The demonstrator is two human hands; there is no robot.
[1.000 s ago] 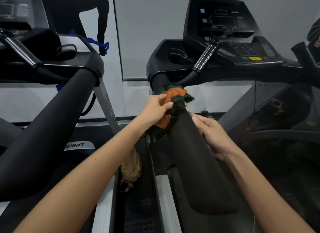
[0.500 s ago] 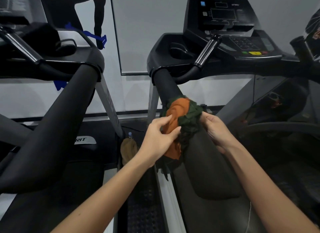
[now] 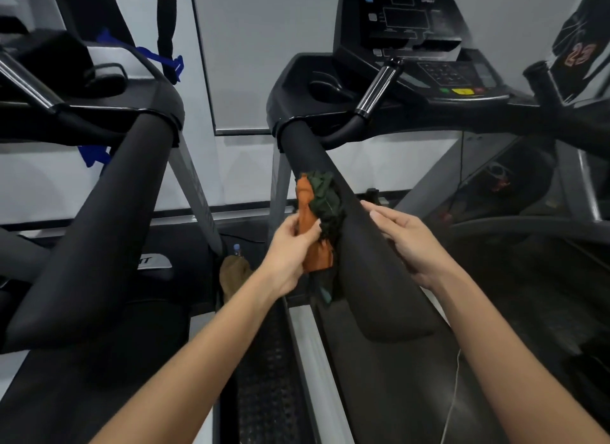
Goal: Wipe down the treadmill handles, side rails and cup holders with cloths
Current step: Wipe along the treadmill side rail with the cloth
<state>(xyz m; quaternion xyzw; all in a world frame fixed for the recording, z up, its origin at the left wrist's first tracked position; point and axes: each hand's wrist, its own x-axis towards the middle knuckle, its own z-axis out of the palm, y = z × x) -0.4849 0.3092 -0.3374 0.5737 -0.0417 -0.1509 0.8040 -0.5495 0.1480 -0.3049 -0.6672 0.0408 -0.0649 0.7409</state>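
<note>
head view
cloth point(image 3: 310, 209): an orange and dark green bundle, pressed against the left side of the padded side rail point(image 3: 379, 298), about midway along it.
left hand point(image 3: 290, 252): fingers and thumb curled round the bundle's lower part; most of the cloth stands up above the grip.
right hand point(image 3: 406, 242): fingers straight, lying on the rail's right side, across from the cloth and apart from it.
cup holder point(image 3: 325, 88): at the rail's top end, beside the console point(image 3: 409, 30).
</note>
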